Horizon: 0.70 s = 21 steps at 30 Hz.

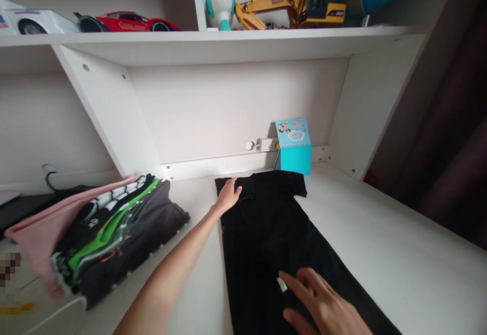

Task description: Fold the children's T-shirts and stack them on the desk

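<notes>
- Left arm [167, 269]: bare, extended forward from lower left, wrist nearly straight.
- Left hand [228, 196]: palm down, open, fingers close together and slightly curled.
- Right hand [323, 299]: at lower right, palm down, open, fingers spread apart.

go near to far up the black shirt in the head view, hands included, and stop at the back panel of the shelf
right hand → left hand → turquoise box → white back panel of the shelf
</notes>
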Available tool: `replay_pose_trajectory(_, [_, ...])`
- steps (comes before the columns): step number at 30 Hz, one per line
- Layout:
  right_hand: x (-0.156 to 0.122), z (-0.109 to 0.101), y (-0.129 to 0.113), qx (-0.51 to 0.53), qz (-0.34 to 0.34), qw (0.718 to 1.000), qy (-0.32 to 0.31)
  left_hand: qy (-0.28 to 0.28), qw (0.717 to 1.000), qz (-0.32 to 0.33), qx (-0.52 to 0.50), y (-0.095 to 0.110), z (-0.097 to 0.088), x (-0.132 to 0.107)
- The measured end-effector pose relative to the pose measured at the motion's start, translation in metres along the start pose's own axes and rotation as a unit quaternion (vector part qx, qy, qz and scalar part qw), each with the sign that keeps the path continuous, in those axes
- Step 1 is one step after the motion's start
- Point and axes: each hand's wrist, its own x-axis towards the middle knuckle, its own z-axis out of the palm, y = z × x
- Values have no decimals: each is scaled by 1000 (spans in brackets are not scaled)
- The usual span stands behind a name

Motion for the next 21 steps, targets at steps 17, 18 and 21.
replay_pose_trajectory(17, [61, 19, -45, 97, -148, 980, -87, -176, 927, 23, 330, -33, -50, -68])
replay_pose_trajectory(18, [76, 6, -29, 112, -77, 987, -86, -175, 927, 26, 331, -35, -50, -69])
replay_pose_trajectory(21, [126, -17, 41, 36, 200, 974, -98, -170, 927, 31, 334, -37, -48, -69])
